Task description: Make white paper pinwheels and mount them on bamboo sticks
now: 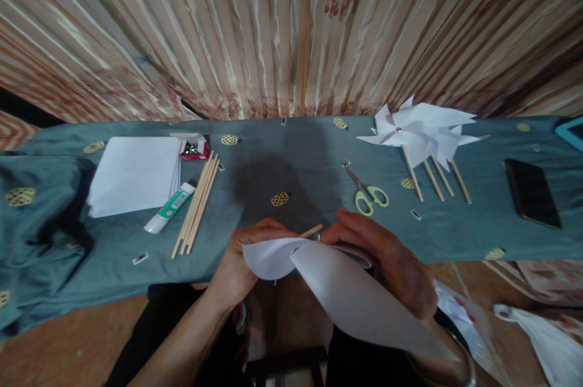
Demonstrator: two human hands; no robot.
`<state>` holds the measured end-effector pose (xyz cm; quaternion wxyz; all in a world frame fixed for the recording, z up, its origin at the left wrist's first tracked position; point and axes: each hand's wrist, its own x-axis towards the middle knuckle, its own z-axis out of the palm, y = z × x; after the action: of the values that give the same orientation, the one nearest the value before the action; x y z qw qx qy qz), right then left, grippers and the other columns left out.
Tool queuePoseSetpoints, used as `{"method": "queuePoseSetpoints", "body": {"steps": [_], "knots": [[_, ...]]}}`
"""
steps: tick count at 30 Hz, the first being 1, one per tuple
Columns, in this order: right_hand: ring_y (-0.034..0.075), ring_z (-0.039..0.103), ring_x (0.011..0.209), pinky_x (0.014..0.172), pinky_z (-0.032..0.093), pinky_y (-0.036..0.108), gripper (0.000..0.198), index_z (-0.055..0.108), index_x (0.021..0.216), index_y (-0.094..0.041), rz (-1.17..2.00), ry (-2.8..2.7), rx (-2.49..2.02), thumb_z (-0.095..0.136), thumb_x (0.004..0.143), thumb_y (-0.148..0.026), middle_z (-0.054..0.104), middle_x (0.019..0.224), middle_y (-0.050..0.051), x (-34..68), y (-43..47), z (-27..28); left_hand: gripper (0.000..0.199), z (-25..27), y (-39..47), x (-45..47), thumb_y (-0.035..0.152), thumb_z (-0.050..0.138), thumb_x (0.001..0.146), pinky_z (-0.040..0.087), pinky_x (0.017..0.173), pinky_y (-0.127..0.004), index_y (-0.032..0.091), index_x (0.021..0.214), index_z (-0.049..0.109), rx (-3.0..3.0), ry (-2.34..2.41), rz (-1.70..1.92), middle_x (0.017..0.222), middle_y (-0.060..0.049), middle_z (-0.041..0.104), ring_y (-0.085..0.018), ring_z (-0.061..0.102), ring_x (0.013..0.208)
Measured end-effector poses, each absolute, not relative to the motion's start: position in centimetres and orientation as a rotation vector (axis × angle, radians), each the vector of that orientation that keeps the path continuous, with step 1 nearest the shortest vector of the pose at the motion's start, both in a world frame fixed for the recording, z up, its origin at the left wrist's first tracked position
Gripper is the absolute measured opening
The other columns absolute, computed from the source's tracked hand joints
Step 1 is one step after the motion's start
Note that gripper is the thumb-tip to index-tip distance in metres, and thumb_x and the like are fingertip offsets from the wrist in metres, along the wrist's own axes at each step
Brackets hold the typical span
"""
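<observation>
In the head view, a partly folded white paper pinwheel is held over the table's front edge, with one long blade reaching toward my right forearm. My left hand is closed on its left side, the fingertips hidden behind the paper. My right hand grips the pinwheel from the right, fingers bent around the back of the paper. Between the hands, the end of a wooden stick sticks out behind the folds. How the stick meets the paper is hidden. Nearest my right hand lie green-handled scissors.
On the left are a stack of white paper, a red box of metal pins, a glue tube and several wooden sticks. Several finished pinwheels and a black phone lie right. A curtain hangs behind.
</observation>
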<state>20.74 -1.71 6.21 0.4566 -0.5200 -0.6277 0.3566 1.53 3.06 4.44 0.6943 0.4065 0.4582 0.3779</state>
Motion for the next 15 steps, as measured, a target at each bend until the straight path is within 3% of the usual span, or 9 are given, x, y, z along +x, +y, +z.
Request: {"method": "queuePoseSetpoints", "body": {"steps": [15], "knots": [[0.022,0.073,0.082,0.081,0.058,0.037,0.053,0.054,0.133,-0.033,0.691,-1.611,-1.243,0.067,0.082,-0.03,0.077,0.094,0.001,20.33,-1.44,6.3,0.044,4.36,2.87,1.31,0.062,0.084,0.053,0.046,0.057,-0.026,0.021,0.068,0.081,0.971,1.005,0.882,0.069,-0.006,0.068,-0.017,0.059,0.063]]}}
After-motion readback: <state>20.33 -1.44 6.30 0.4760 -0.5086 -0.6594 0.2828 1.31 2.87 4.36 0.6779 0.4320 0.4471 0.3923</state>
